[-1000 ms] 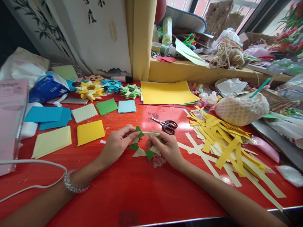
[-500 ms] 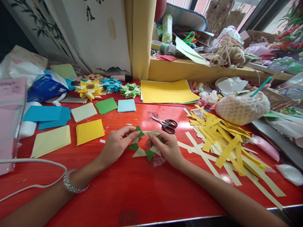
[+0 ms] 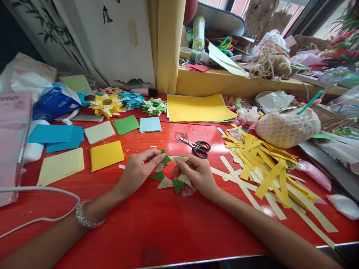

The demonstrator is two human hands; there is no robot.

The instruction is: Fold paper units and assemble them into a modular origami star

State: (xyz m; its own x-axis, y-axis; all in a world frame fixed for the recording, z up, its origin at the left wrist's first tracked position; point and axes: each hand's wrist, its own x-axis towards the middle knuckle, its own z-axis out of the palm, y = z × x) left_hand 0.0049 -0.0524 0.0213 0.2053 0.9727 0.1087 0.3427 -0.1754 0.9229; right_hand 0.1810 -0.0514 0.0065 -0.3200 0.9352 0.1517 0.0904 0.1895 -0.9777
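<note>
Between my two hands is a ring of folded paper (image 3: 165,182), its pointed pieces alternating green and pale cream. My left hand (image 3: 141,168) pinches a green piece at the ring's upper left between thumb and fingers. On the other side, my right hand (image 3: 198,173) grips a cream piece at the upper right, its thumb lying along it. Part of the ring's right side is hidden behind the right fingers. Black-handled scissors (image 3: 199,147) lie just beyond the right hand, not touched by it.
Yellow and cream paper strips (image 3: 258,168) are heaped on the right. At the left lie small stacks of yellow paper (image 3: 107,155), green paper (image 3: 126,125) and blue paper (image 3: 53,134). Finished folded stars (image 3: 106,106) sit at the back. A white cable (image 3: 56,189) crosses near the left forearm.
Both hands keep the same grip on the paper ring. The ring's lower edge has shifted very slightly; otherwise only the camera view moves a little.
</note>
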